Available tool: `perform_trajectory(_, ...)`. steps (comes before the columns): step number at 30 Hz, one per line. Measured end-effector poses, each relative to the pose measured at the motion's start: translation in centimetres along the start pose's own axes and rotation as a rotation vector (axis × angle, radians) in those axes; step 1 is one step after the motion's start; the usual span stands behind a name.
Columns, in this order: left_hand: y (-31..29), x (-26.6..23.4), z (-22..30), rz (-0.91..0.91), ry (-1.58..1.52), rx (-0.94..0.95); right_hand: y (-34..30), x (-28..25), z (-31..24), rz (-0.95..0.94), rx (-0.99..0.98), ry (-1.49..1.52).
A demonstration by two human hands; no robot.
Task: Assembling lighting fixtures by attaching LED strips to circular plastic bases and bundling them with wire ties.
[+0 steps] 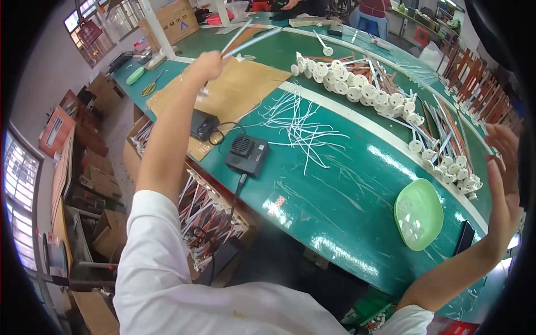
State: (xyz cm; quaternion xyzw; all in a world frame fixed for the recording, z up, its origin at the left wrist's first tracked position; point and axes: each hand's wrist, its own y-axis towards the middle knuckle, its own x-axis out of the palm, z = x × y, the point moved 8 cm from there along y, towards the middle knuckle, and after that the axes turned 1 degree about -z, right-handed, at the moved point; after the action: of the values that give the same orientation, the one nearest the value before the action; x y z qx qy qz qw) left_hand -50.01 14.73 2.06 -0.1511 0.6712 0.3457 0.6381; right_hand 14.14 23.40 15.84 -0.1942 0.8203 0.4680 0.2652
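My left hand [207, 67] is closed round a few long thin sticks [245, 40], brown and pale, which point up and away to the right. Small white ends show just below the fist, above a brown cardboard sheet [240, 84]. At the right edge my right hand [502, 167] is raised with its fingers bent and the thumb apart from them. I can make out nothing held in it, though its far side is partly cut off. Closest to that hand is a pile of sticks with round white ends [452, 170]; a larger such pile [357, 86] lies farther left.
Loose white ties [301, 125] lie mid-table. A black box-shaped device [247, 155] with a cable sits at the near edge, a green tray [419, 215] of small clear pieces to the right. Boxes of sticks [206, 223] stand below. Yellow-handled scissors [149, 88] lie far left.
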Motion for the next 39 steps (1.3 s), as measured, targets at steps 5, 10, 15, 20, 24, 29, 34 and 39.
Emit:
perform_trajectory(5,0.0,6.8,-1.0,-0.149,0.117,-0.054,-0.1,1.5,-0.8,-0.095,0.013,-0.085)
perform_trajectory(10,2.8,13.6,-7.4,-0.221,0.386,-0.013,0.0,0.6,-1.5,-0.114,-0.017,-0.084)
perform_trajectory(15,-1.6,4.6,1.1,-0.216,0.467,-0.2,0.1,-0.9,-0.6,0.004,0.004,-0.108)
perform_trajectory(20,-5.2,-5.9,13.4,0.385,0.231,0.187,0.2,-3.6,0.7,0.235,0.0,-0.016)
perform_trajectory(24,-12.5,-9.3,28.6,0.35,-1.05,0.553,-0.1,-5.3,1.9,0.376,0.03,-0.062)
perform_trajectory(29,-22.8,-5.8,41.6,0.146,-1.263,0.744,0.6,-3.6,8.4,0.335,0.163,-0.289)
perform_trajectory(34,-25.1,-1.9,43.7,0.131,-1.315,0.78,-3.2,-2.8,19.1,0.038,0.128,-0.568)
perform_trajectory(39,-25.3,1.3,42.7,0.04,-1.236,0.796,-2.8,-3.4,21.7,0.003,0.408,-0.521)
